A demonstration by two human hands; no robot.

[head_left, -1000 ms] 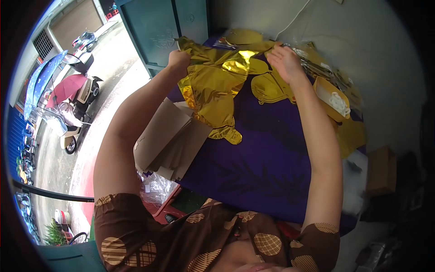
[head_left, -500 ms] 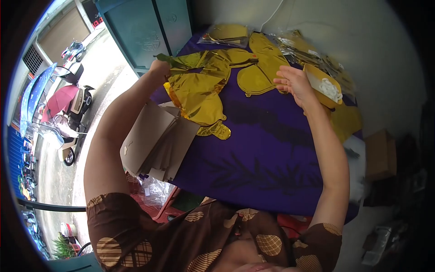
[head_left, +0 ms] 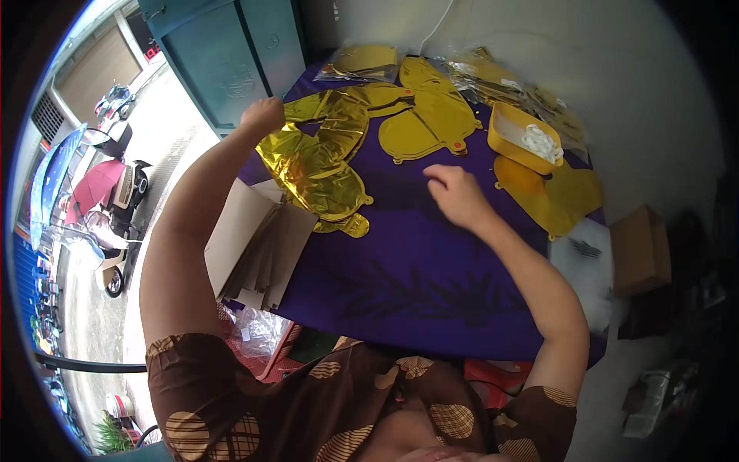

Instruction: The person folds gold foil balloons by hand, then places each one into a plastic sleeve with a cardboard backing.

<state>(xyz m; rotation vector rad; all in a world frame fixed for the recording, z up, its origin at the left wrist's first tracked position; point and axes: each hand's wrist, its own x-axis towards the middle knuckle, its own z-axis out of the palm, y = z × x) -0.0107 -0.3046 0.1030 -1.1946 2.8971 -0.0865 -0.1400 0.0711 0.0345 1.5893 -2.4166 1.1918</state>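
On the left, my left hand [head_left: 263, 117] is closed at the upper left edge of a crumpled gold foil sheet [head_left: 319, 165]; what its fingers hold is hidden. My right hand [head_left: 456, 194] hovers over the purple cloth [head_left: 400, 254], fingers curled together, and whether anything is between them cannot be made out. Flat gold foil pieces [head_left: 423, 127] with rounded ends lie beyond it. To its right stands a yellow tray [head_left: 499, 138] with white bundled items [head_left: 541, 142] inside. More gold foil [head_left: 573, 192] lies below the tray.
Grey-brown card sheets [head_left: 250, 239] are stacked at the table's left edge. Plastic packets [head_left: 358, 61] lie at the back, with more packets [head_left: 531, 96] by the wall. A red basket [head_left: 281, 346] stands below the table. A green cabinet [head_left: 223, 61] is behind my left hand.
My right hand has moved left and nearer to me, away from the tray, and its spread fingers have curled. My left hand has shifted slightly left. The view has also shifted.
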